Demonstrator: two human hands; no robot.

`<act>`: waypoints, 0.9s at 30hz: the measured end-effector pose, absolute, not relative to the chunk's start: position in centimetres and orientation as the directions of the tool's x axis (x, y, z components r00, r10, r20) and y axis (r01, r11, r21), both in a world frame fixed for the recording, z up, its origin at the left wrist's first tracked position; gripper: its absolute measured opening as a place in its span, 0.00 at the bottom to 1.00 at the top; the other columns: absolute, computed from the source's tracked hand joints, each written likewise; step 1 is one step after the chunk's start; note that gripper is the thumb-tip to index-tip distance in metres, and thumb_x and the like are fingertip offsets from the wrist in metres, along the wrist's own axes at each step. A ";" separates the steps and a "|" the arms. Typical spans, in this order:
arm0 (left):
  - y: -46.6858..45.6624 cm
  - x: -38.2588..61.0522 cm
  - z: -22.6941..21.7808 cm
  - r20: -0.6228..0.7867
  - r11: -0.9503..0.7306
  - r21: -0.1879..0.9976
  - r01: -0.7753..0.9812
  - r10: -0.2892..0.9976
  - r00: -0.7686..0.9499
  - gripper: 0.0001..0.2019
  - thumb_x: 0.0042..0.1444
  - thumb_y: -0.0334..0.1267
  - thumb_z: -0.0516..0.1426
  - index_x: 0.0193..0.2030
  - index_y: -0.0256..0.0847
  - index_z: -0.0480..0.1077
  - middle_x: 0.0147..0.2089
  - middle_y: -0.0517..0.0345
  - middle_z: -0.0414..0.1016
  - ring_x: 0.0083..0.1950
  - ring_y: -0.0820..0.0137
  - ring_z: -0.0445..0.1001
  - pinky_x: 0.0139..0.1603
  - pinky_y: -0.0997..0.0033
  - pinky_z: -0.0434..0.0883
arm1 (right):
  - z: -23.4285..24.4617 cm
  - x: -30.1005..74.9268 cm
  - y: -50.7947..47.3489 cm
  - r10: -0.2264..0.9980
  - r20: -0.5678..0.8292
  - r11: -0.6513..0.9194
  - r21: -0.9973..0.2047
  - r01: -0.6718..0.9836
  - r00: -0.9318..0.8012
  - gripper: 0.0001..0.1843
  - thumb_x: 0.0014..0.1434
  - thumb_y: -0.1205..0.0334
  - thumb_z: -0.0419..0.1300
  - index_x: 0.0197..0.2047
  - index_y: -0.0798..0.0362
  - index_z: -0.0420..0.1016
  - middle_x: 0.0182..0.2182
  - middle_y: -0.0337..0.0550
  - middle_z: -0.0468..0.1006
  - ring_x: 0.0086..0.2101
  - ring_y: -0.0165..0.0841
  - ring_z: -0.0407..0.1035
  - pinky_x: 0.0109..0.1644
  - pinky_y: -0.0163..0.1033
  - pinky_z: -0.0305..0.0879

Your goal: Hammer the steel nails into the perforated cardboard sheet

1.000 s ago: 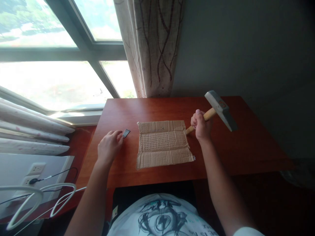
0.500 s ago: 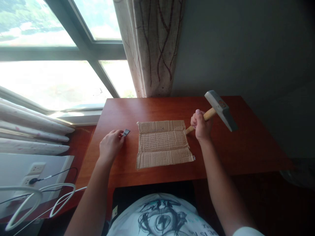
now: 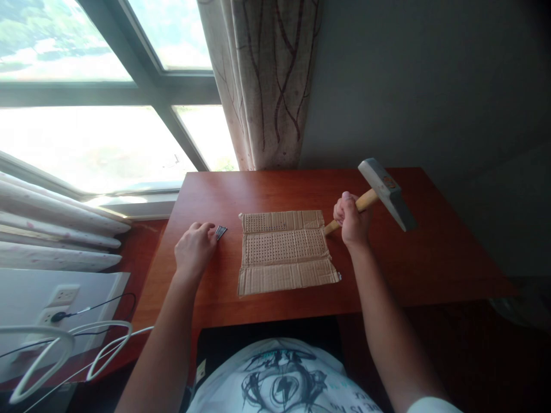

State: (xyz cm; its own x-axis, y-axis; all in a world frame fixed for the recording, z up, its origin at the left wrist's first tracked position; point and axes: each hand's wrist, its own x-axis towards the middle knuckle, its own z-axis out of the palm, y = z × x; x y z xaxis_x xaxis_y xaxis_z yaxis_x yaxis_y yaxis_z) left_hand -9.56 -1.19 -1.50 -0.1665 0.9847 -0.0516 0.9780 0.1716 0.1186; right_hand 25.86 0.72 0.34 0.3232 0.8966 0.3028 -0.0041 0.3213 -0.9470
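My right hand (image 3: 353, 221) is closed round the wooden handle of a hammer (image 3: 385, 192), whose grey metal head is raised above the right side of the red-brown table (image 3: 430, 252). A flat piece of cardboard (image 3: 286, 252) dotted with rows of small holes lies in the middle of the table. My left hand (image 3: 194, 249) rests on the table to its left, fingers curled over a small bundle of nails (image 3: 221, 232) whose ends stick out past the fingertips.
A patterned curtain (image 3: 267, 86) hangs behind the table beside a large window (image 3: 86, 115). At the lower left are a wall socket (image 3: 62, 298) with a black plug, white cables (image 3: 64, 350), and rolled white fabric (image 3: 51, 235).
My left hand has shifted slightly to the right and forward over the nails. The right hand and the hammer have stayed put.
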 end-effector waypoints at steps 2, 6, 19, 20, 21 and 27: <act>-1.1 -9.6 -1.6 -0.078 0.176 0.130 0.976 0.983 -0.167 0.19 0.65 0.50 0.51 0.53 0.45 0.76 0.55 0.48 0.78 0.48 0.56 0.78 0.39 0.65 0.71 | 0.3 25.9 0.7 0.897 0.301 0.326 -0.945 -0.024 0.324 0.31 0.64 0.43 0.59 0.18 0.49 0.52 0.14 0.30 0.51 0.15 0.24 0.48 0.18 0.36 0.40; -0.9 -9.7 -1.7 -0.105 0.186 0.154 0.970 0.980 -0.171 0.16 0.64 0.47 0.52 0.50 0.46 0.77 0.52 0.50 0.80 0.46 0.58 0.78 0.38 0.67 0.70 | 0.4 25.9 0.7 0.894 0.304 0.338 -0.940 -0.048 0.330 0.30 0.64 0.45 0.60 0.18 0.49 0.53 0.14 0.30 0.51 0.15 0.24 0.48 0.19 0.36 0.40; -0.5 -10.2 -2.4 -0.120 0.180 0.108 0.978 0.979 -0.167 0.15 0.63 0.46 0.52 0.47 0.47 0.77 0.50 0.52 0.81 0.46 0.55 0.79 0.34 0.65 0.67 | 0.5 25.8 0.6 0.895 0.287 0.325 -0.944 -0.057 0.340 0.31 0.63 0.43 0.61 0.18 0.49 0.52 0.14 0.30 0.51 0.15 0.23 0.47 0.18 0.36 0.40; -0.5 -10.2 -2.4 -0.121 0.180 0.106 0.978 0.979 -0.167 0.15 0.63 0.45 0.52 0.47 0.47 0.77 0.50 0.52 0.82 0.46 0.54 0.79 0.34 0.65 0.67 | 0.5 25.7 0.6 0.896 0.287 0.325 -0.944 -0.060 0.339 0.31 0.62 0.43 0.61 0.17 0.49 0.52 0.14 0.30 0.51 0.15 0.23 0.47 0.18 0.36 0.40; -0.5 -10.2 -2.4 -0.120 0.181 0.104 0.978 0.979 -0.168 0.15 0.63 0.45 0.52 0.47 0.47 0.77 0.50 0.52 0.82 0.47 0.54 0.79 0.34 0.65 0.67 | 0.5 25.7 0.6 0.897 0.286 0.324 -0.944 -0.060 0.338 0.31 0.62 0.43 0.61 0.17 0.49 0.52 0.14 0.30 0.51 0.15 0.23 0.47 0.18 0.36 0.40; -0.5 -10.3 -2.4 -0.117 0.180 0.100 0.979 0.979 -0.168 0.15 0.63 0.45 0.51 0.47 0.47 0.78 0.50 0.50 0.81 0.46 0.54 0.79 0.35 0.65 0.67 | 0.7 25.7 0.5 0.898 0.287 0.324 -0.944 -0.060 0.333 0.32 0.62 0.43 0.61 0.17 0.49 0.52 0.14 0.30 0.51 0.15 0.23 0.47 0.18 0.35 0.40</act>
